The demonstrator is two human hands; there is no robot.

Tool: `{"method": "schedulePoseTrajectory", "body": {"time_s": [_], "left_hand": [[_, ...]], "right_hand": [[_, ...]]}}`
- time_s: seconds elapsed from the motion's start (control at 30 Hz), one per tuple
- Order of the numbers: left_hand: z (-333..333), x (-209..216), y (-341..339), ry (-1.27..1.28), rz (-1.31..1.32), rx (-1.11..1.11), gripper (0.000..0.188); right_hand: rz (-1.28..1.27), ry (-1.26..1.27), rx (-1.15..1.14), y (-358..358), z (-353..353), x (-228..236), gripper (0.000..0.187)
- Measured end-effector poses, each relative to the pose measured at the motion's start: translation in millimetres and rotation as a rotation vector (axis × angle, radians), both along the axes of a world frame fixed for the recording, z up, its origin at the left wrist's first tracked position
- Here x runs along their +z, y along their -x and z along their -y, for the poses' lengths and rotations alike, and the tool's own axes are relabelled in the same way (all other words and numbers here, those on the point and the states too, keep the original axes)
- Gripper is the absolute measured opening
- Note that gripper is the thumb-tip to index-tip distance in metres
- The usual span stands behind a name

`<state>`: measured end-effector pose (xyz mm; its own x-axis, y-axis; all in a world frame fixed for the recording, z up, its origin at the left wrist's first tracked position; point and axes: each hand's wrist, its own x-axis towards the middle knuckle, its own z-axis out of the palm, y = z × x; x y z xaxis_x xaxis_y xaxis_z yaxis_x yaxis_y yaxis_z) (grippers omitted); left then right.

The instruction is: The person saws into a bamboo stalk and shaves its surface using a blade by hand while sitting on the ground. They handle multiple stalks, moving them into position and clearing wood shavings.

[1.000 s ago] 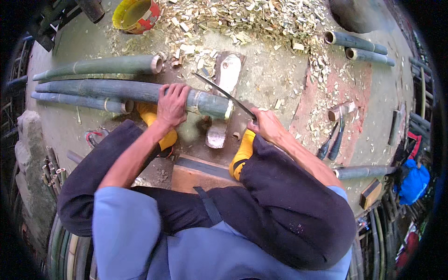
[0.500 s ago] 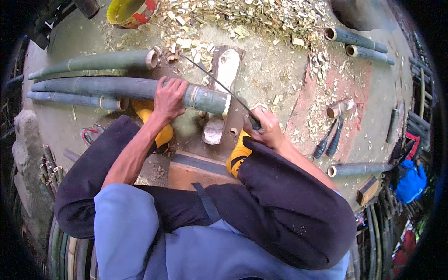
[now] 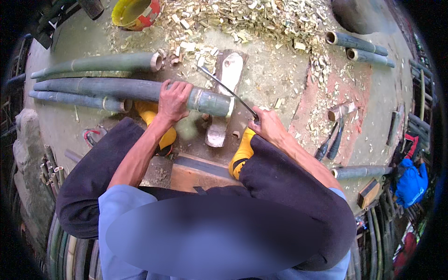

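Observation:
My left hand (image 3: 173,101) is closed over the top of a thick green bamboo pole (image 3: 123,88), a little way in from its cut right end. That end lies across a pale-topped wooden block (image 3: 231,70). In my right hand (image 3: 269,125), the fingers are wrapped round the handle of a long thin blade (image 3: 227,88). The blade slants up and left, just beyond the pole's end. It shows nearly edge-on, so I cannot tell a saw from a knife, nor whether it touches the bamboo.
Two more bamboo poles (image 3: 112,63) flank the held one. Chips (image 3: 280,23) cover the far ground near a yellow-red bucket (image 3: 123,18). Dark-handled tools (image 3: 335,140) lie at right with a wood piece (image 3: 341,109). A wooden board (image 3: 205,175) sits between my feet. A person in blue (image 3: 410,184) is far right.
The blade's tip has come rightward and nearer to the pole's end, and the right hand is turned slightly. My left hand keeps its place on the pole. The whole view has shifted a little.

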<state>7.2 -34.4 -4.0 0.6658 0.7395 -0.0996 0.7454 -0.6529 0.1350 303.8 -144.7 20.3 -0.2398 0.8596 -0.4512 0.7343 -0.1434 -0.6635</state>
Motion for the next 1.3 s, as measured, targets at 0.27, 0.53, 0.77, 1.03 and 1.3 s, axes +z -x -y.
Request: {"method": "schedulePoseTrajectory", "body": {"time_s": [0.27,0.53,0.77,1.03,1.3], "left_hand": [[3.8,5.6,-5.6,-0.034,0.078,0.009,0.058],[5.1,4.2,-6.9,-0.027,0.102,0.019,0.067],[15.2,-11.8,2.9,-0.232,0.149,0.015,0.066],[-23.2,10.7,-7.4,0.203,-0.134,-0.016,0.077],[-24.6,7.6,-2.2,0.227,-0.072,-0.059,0.060]], "right_hand": [[0.096,-0.060,0.072,-1.2,-2.6,-8.4,0.025],[0.106,-0.065,0.012,1.7,0.6,-9.3,0.026],[-0.142,-0.276,-0.095,5.4,0.5,15.7,0.025],[-0.051,-0.237,-0.008,4.2,0.6,23.4,0.022],[0.050,-0.118,0.012,-0.7,-0.1,-3.9,0.024]]}}
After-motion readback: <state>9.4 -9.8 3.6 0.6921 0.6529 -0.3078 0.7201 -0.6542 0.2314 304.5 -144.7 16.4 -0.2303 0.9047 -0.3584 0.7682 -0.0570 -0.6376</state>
